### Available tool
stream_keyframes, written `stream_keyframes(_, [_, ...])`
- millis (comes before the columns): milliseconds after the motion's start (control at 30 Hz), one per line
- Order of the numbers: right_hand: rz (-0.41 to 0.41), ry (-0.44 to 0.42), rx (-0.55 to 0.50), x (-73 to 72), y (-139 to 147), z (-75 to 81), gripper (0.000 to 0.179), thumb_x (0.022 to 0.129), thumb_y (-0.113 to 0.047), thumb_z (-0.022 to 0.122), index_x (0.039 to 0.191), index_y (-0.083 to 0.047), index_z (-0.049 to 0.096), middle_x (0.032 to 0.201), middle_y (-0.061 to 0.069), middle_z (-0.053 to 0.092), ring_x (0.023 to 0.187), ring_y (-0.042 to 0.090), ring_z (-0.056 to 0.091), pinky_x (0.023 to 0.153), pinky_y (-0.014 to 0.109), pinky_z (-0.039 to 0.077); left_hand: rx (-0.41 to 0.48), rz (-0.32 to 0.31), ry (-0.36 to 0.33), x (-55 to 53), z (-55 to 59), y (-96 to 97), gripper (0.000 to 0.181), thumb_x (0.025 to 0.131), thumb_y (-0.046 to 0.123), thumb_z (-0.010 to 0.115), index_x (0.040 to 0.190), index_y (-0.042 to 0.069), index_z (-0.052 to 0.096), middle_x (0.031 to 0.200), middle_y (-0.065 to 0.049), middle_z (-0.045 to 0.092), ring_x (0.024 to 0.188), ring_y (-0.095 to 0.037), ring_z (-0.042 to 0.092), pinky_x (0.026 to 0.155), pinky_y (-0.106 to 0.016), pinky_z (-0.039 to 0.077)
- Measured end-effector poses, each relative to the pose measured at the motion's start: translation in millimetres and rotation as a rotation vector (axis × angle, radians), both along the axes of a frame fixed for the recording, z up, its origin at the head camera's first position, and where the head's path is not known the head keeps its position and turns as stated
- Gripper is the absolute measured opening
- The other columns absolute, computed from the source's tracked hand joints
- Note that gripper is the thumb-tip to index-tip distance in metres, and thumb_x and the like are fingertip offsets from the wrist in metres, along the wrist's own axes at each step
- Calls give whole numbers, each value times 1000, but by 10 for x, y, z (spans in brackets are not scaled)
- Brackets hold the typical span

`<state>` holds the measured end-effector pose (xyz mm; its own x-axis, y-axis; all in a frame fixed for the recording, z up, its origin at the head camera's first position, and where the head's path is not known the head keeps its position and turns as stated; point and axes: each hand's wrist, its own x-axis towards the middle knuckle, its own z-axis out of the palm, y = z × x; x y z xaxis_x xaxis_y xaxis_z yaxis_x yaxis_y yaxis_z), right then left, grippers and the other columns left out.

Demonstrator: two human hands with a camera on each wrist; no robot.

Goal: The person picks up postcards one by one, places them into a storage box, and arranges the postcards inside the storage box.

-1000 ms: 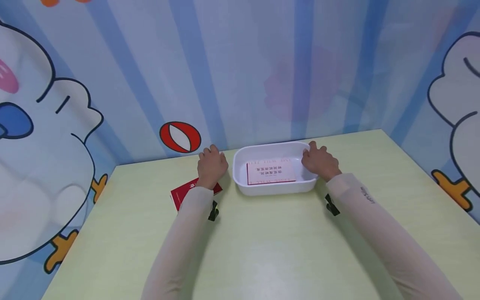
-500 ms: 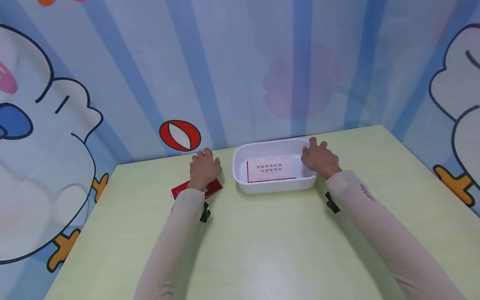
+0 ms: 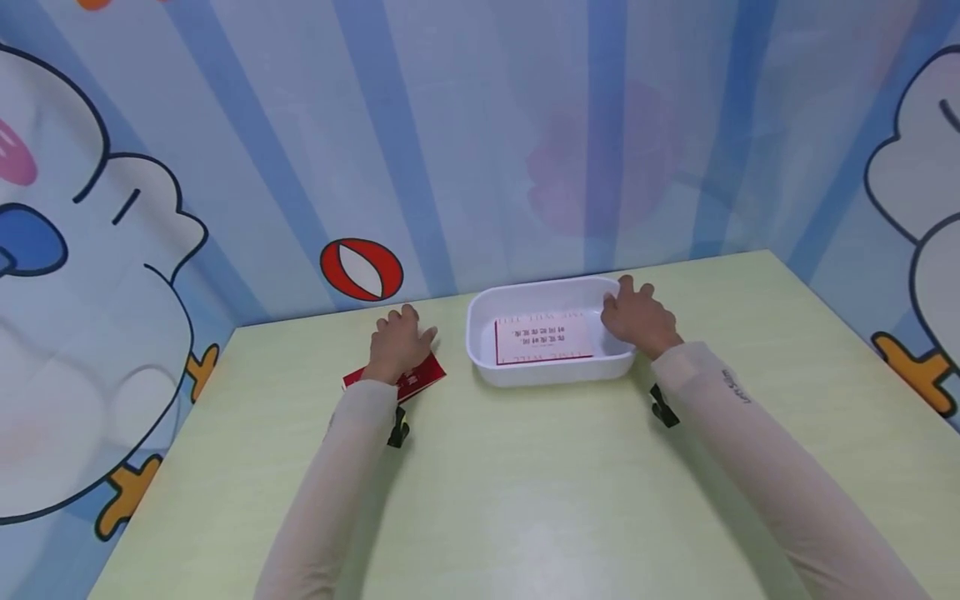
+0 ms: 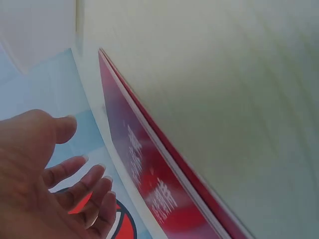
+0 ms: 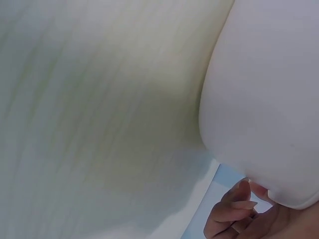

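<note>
My left hand (image 3: 397,343) is over a red booklet (image 3: 422,380) with white lettering, which lies on the table. Its fingers are loosely bent and hold nothing; in the left wrist view a gap shows between the hand (image 4: 60,184) and the booklet (image 4: 144,169), whose edge has more than one layer. With my right hand (image 3: 641,320) I grip the right end of a white plastic basin (image 3: 555,377). The right wrist view shows the fingers (image 5: 224,214) pinching the basin's rim from outside. Inside the basin lies a pale printed booklet (image 3: 543,339) with red edges.
The pale yellow-green table (image 3: 525,492) meets a blue striped backdrop (image 3: 495,150) right behind the basin. Cartoon-printed panels (image 3: 82,358) stand along the left and right sides.
My left hand has moved left and slightly nearer, from beside the basin to over the red booklet. The right hand keeps its grip on the basin, which stays in place.
</note>
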<state>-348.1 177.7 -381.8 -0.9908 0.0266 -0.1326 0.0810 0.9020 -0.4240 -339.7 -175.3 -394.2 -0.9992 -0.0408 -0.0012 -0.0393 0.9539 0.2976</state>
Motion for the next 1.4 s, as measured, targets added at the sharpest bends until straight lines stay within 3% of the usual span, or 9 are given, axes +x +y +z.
stream_keyframes(467, [3,16,-20,30,-8,10,62,105,-35,18,153,3,12,146,39,27,112,50,54,98,67,42,21,-51,-103,44,-5,-103,50,96,36,63,135,9,47,132,-17,52,123,-34,43,109,-55,40])
stream_keyframes(733, [-4,13,-14,22,-19,4,62,105,-35,19,154,3,13,145,38,28,111,49,55,97,66,43,39,-112,-158,73,30,-156,37,94,32,67,127,19,55,132,-16,50,124,-34,42,106,-55,43])
stream_keyframes(1100, [-7,17,-11,13,-8,18,62,105,-35,19,153,3,13,145,38,28,111,49,55,98,67,43,31,-199,-268,40,182,-273,52,84,30,79,130,25,54,139,-15,46,129,-33,40,93,-48,56])
stream_keyframes(1233, [-4,16,-12,19,-6,19,62,105,-35,19,154,3,12,146,39,27,112,50,55,99,67,42,20,-224,-278,4,179,-301,53,84,28,80,130,26,55,140,-15,46,131,-34,40,91,-45,57])
stream_keyframes(1400, [0,15,-16,27,-14,6,62,105,-35,19,154,2,12,147,39,26,112,50,55,98,67,42,48,-199,-267,11,137,-297,50,83,27,80,126,25,56,138,-15,46,130,-33,40,91,-44,57])
